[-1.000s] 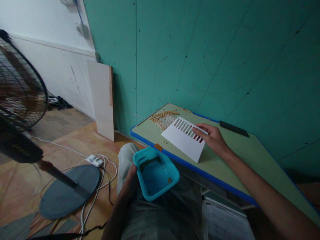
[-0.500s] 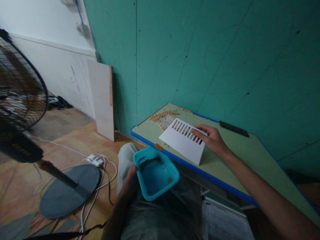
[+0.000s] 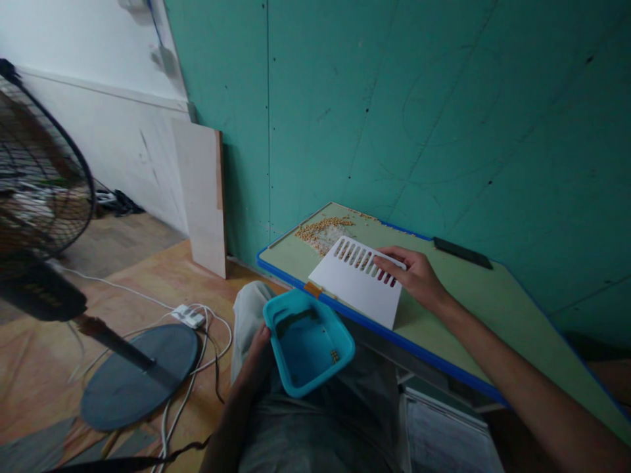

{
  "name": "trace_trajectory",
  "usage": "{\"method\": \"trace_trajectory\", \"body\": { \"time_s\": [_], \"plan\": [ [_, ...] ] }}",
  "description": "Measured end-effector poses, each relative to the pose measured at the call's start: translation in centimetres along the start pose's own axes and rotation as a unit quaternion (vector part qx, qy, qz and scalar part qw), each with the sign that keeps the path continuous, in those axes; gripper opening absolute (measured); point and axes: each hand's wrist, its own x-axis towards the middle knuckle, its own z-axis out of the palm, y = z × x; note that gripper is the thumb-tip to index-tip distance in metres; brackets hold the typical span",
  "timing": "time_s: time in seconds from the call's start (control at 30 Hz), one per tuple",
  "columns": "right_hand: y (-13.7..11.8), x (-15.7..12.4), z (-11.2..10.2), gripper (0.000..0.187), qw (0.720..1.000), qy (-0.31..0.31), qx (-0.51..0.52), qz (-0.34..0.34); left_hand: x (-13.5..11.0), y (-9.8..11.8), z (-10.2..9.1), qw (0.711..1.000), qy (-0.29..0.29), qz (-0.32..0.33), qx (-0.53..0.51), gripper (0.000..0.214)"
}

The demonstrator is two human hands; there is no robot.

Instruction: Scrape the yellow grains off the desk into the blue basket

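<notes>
My left hand [image 3: 260,347] grips the left rim of a blue plastic basin [image 3: 306,368] over my lap, just below the table edge. A few small beans lie in the basin's right corner. My right hand [image 3: 411,272] pinches the upper right part of a white slotted plastic board [image 3: 359,286], tilted over the table. The board's lower edge is at the blue table edge near the basin. Behind it, yellow beans [image 3: 315,230] and white grains [image 3: 331,238] lie spread in a pile at the table's far left corner.
The green tabletop [image 3: 458,299] has blue edging and stands against a green wall [image 3: 394,118]. A dark flat bar [image 3: 462,253] lies at the back. On the left are a fan [image 3: 44,184], its round base [image 3: 140,378], a power strip [image 3: 188,316] with cables, and a leaning board [image 3: 200,197].
The white slotted board and my right hand have shifted slightly toward me and left, bringing the board's lower edge to the table edge. The basin and left hand are almost unmoved.
</notes>
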Motion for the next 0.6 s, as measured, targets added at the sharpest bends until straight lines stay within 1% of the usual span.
{"method": "trace_trajectory", "body": {
  "time_s": [0.23, 0.4, 0.53, 0.6],
  "plan": [
    [0.2, -0.1, 0.0, 0.043, 1.0, -0.006, 0.005, -0.007, 0.8, -0.5, -0.7, 0.998, -0.002, 0.036, 0.053, 0.07],
    [0.1, -0.2, 0.1, 0.045, 1.0, -0.005, 0.009, -0.014, 1.3, -1.0, -1.3, 0.996, 0.002, 0.038, 0.083, 0.078],
    [-0.3, -0.4, 0.1, 0.046, 1.0, -0.012, 0.006, -0.02, 1.2, -0.8, -1.2, 0.996, 0.017, 0.045, 0.079, 0.086],
    [-0.4, -0.5, 0.0, 0.046, 1.0, -0.015, 0.002, -0.026, 1.1, -0.7, -1.1, 0.995, 0.013, 0.047, 0.083, 0.086]
  ]
}}
